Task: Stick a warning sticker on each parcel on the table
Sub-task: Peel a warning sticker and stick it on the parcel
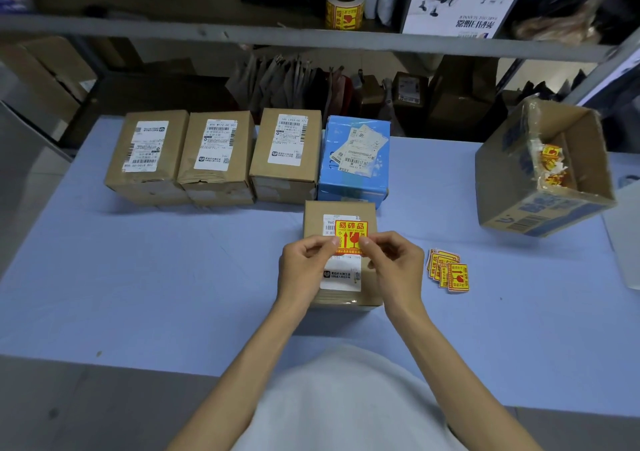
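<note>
2 bare forearms are reaching forward from the bottom of the view and converging, the wrists lying a little apart. The left hand (304,265) is sitting with its back turned up and outward, its thumb and forefinger pinching the lower left edge of a yellow and red square paper sticker (351,234), while its other fingers are curling loosely under the palm. The right hand (393,260) is mirroring it, thumb and forefinger pinching the sticker's lower right edge, remaining fingers folding in. The pinching fingertips of both hands are sitting just beside each other.
</note>
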A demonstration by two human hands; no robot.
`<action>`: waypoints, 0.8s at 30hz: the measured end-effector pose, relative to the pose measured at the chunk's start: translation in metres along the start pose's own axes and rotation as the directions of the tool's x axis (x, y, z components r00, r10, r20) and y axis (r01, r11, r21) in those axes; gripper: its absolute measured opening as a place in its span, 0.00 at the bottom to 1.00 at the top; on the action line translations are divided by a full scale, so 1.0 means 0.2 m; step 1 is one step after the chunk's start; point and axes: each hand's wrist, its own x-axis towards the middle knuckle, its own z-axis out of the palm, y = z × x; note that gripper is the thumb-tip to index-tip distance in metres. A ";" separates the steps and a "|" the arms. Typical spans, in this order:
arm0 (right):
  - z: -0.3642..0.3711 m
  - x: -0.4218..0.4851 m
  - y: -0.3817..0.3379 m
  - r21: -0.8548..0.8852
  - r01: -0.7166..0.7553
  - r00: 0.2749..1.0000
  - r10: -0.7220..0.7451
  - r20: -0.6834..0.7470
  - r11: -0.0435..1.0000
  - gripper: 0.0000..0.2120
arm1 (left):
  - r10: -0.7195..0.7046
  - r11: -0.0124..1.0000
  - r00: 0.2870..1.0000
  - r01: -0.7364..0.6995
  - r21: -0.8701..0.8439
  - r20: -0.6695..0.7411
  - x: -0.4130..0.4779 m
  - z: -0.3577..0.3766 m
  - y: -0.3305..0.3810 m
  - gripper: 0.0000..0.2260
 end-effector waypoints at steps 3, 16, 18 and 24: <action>0.01 -0.02 0.02 -0.053 0.029 0.999 -0.032 -0.040 0.998 0.04 | 0.108 0.976 0.990 -0.088 0.199 -0.095 -0.01 0.01 0.02 0.09; -0.04 0.00 0.05 -0.007 -0.086 0.994 0.086 0.068 0.996 0.02 | 0.042 0.983 0.999 -0.045 0.177 0.022 0.06 -0.03 -0.01 0.05; -0.05 0.00 0.05 -0.012 -0.077 0.994 0.077 0.080 0.997 0.03 | 0.040 0.984 0.999 -0.045 0.175 0.030 0.06 -0.03 -0.02 0.05; -0.06 -0.02 0.07 -0.033 -0.051 0.989 0.055 0.134 0.998 0.03 | -0.028 0.993 0.998 0.021 0.113 0.065 0.06 -0.03 -0.05 0.04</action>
